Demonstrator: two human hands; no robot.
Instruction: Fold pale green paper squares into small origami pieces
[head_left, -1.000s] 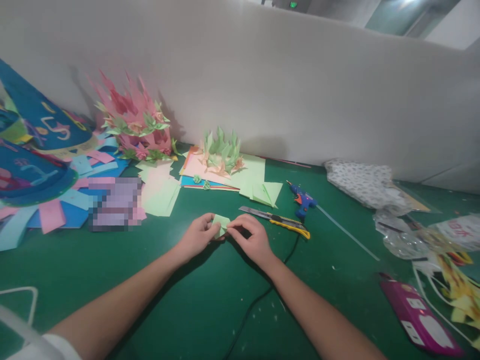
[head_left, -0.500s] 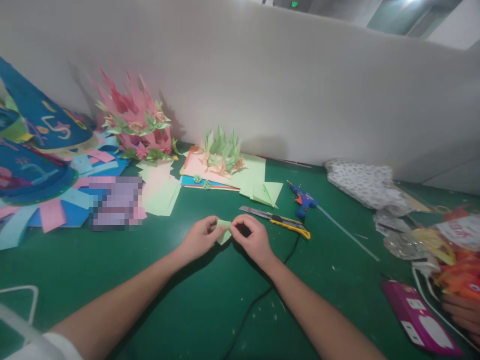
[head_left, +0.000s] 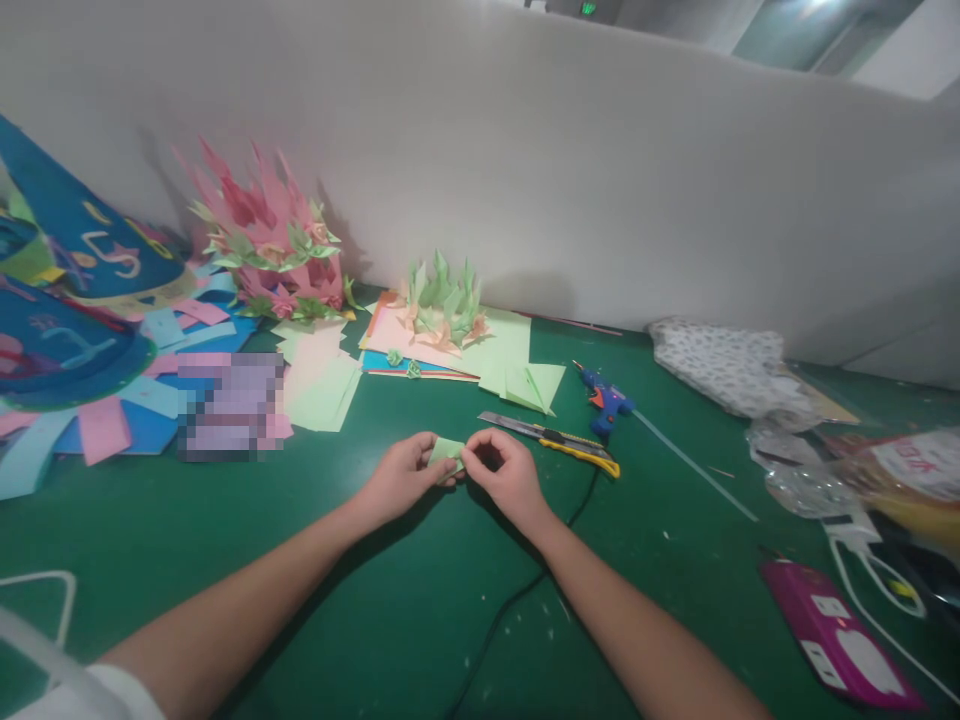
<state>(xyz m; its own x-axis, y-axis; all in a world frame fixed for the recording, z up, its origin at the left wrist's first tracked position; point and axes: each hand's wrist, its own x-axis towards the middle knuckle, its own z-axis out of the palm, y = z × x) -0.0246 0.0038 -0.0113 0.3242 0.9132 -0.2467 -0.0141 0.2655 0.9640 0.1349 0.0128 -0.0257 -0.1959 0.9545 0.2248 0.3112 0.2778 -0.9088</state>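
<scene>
A small folded piece of light green paper (head_left: 448,449) sits just above the green table (head_left: 315,560), pinched from both sides. My left hand (head_left: 399,477) grips its left end with thumb and fingers. My right hand (head_left: 504,475) grips its right end, fingers curled over it. Most of the paper is hidden between my fingertips. A yellow and grey utility knife (head_left: 551,440) lies just beyond my right hand.
A blue glue gun (head_left: 606,397) with a black cord, loose green and pink sheets (head_left: 319,385), a green paper flower cluster (head_left: 442,305) and a pink one (head_left: 262,245) lie behind. Blue paper cones (head_left: 67,290) are left; a magenta phone (head_left: 844,640) and plastic bags (head_left: 840,470) are right.
The green paper got folded smaller between my fingers. At the right edge another person's hand with an orange and yellow packet came into view and left again.
</scene>
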